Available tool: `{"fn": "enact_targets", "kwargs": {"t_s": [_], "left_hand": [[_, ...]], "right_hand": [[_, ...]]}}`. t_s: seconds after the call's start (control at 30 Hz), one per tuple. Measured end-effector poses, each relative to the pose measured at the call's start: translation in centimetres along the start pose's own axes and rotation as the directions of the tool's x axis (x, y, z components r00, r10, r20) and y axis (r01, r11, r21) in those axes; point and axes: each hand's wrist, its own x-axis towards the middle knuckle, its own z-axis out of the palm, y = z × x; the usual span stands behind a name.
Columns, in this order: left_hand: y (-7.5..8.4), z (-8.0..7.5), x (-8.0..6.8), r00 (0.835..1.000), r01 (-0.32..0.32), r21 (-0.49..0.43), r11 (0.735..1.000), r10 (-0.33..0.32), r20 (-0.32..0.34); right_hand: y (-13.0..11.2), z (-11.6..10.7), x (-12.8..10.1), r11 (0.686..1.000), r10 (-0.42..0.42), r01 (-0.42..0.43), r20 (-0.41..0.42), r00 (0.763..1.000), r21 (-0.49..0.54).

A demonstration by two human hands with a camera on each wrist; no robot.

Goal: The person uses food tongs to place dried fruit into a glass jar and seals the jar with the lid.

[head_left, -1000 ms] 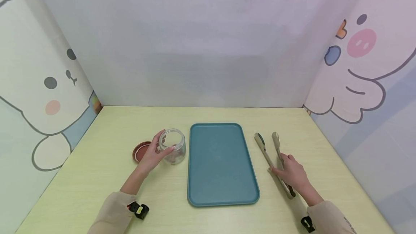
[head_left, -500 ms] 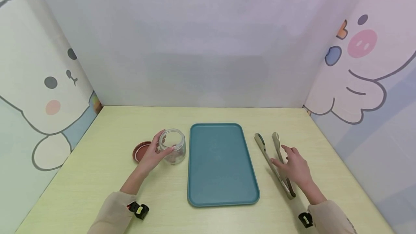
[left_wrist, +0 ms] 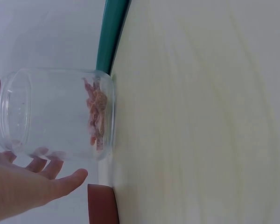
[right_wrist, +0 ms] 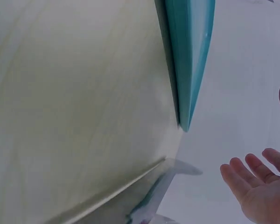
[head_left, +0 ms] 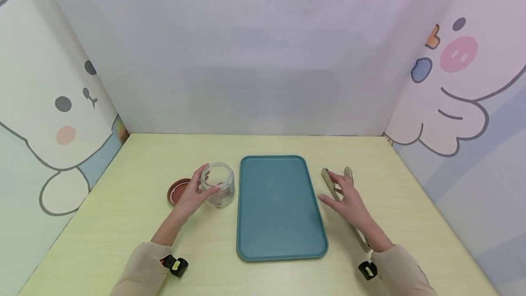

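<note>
A yellow table [head_left: 123, 204] sits inside three walls with cartoon animals [head_left: 61, 118] drawn on the side ones. In the middle lies a flat teal tray [head_left: 279, 204] with nothing on it.

Left of the tray stands a clear glass jar [head_left: 218, 185] with no lid on. Some small pinkish-orange bits [left_wrist: 97, 116] sit at the bottom of the jar (the left wrist view shows them best). The jar is just beside the tray's left edge, with a thin strip of table between them. A round reddish-brown lid [head_left: 177, 190] lies flat on the table just behind the left hand [head_left: 192, 195]. That hand is wrapped around the side of the jar, thumb in front and fingers at the back.

Right of the tray lie metal tongs [head_left: 338, 191], with their two tips pointing to the far wall. The right hand [head_left: 349, 200] hangs over them with its fingers spread out and loose, gripping nothing. It covers the middle of the tongs, so only the tips and a bit of the handle end show. I cannot tell if the fingers touch the metal.

There is plenty of bare table at the back by the wall, and more at the front near the sleeves [head_left: 144, 268].
</note>
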Motion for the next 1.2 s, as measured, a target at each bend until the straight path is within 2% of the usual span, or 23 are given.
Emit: {"fn": "enact_targets", "kwargs": {"t_s": [0.17, 0.27, 0.33, 0.63, 0.97, 1.2], "left_hand": [[0.0, 0.0, 0.0, 1.000, 0.003, 0.004, 1.000, -0.003, 0.001], [0.0, 0.0, 0.0, 1.000, 0.002, 0.007, 1.000, -0.002, 0.001], [0.0, 0.0, 0.0, 1.000, 0.000, 0.007, 1.000, 0.000, 0.002], [0.1, 0.0, -0.1, 1.000, -0.002, 0.007, 1.000, 0.002, 0.004], [0.0, 0.0, 0.0, 1.000, 0.012, 0.019, 1.000, -0.013, 0.006], [0.1, 0.0, -0.1, 1.000, 0.005, 0.028, 1.000, -0.005, 0.012]], "right_hand": [[-3.2, 1.2, 0.6, 0.994, -0.059, 0.056, 0.030, 0.998, 0.089], [-5.3, 1.6, 1.1, 0.990, -0.058, 0.049, 0.063, 0.996, 0.136], [-5.9, 2.1, 1.4, 0.986, -0.055, 0.041, 0.084, 0.995, 0.161], [-7.2, 4.6, 2.6, 0.945, -0.093, 0.039, 0.153, 0.984, 0.323], [-5.8, 8.0, 3.9, 0.921, -0.114, 0.030, 0.195, 0.974, 0.389], [-8.3, 8.2, 4.6, 0.900, -0.133, 0.004, 0.264, 0.955, 0.436]]}}
